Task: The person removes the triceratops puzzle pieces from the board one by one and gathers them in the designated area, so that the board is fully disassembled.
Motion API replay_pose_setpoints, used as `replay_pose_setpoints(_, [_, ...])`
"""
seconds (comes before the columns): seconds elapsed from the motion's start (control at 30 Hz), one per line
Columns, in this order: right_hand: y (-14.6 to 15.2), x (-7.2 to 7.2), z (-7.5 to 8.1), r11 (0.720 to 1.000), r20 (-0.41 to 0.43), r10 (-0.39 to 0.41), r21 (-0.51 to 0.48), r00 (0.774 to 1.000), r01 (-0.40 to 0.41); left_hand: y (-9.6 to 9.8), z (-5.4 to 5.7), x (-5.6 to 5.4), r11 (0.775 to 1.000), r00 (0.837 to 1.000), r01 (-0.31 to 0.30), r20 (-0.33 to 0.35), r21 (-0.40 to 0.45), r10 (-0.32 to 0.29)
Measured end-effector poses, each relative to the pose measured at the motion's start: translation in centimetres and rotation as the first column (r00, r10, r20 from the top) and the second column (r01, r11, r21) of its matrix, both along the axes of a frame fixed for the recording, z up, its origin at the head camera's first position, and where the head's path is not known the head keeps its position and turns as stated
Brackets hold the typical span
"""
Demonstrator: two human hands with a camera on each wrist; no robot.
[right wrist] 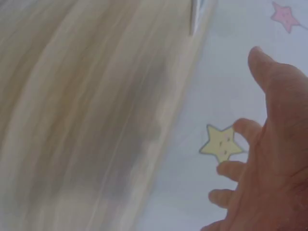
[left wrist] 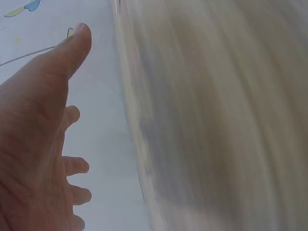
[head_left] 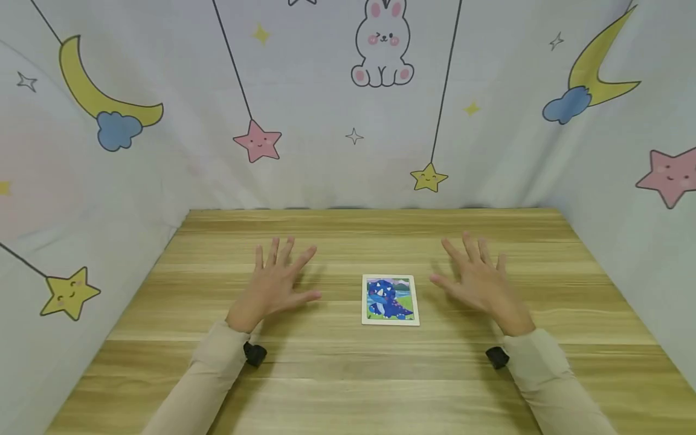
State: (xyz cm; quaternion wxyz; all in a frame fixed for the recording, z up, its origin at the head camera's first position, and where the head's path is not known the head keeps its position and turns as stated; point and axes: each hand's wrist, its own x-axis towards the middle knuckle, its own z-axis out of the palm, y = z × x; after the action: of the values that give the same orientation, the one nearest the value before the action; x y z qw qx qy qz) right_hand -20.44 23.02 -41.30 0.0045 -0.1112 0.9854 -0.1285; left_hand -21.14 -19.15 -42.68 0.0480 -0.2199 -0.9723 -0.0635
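Note:
A small square picture puzzle (head_left: 389,300) with a white frame lies flat on the wooden table, showing a blue dinosaur by water and green grass. To its left my left hand (head_left: 276,283) is held over the table with fingers spread and thumb toward the picture. My right hand (head_left: 478,283) mirrors it on the other side, its fingers also spread. Both hands hold nothing, and each is apart from the picture. In the right wrist view, the white edge of the picture frame (right wrist: 195,18) shows at the top, cut off by the image border.
The wood-grain table (head_left: 348,386) ends at a pale cloth backdrop (head_left: 326,90) printed with stars, moons and a rabbit. The cloth also runs along both sides. A black wrist strap piece (head_left: 255,354) sits at the left cuff, another (head_left: 497,357) at the right.

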Motion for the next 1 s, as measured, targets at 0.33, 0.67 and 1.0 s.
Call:
replay_pose_setpoints(0.33, [-5.1,-1.4,-0.7,0.963,-0.051,0.237,-0.122,0.97,-0.241,4.8,-0.3,0.0,0.979,0.968,0.186,0.154,0.08,-0.196])
replay_pose_setpoints(0.67, [-9.3,-2.5,-1.9,0.928,-0.022,0.328,-0.182,0.944,-0.326,8.3,-0.5,-0.4,0.965,0.943,0.258,0.205,0.055,-0.264])
replay_pose_setpoints(1.0, [-11.5,-2.7,-2.4,0.924,0.045,0.315,-0.243,0.948,-0.295,8.9,-0.6,-0.1,0.969,0.951,0.24,0.213,-0.052,-0.224])
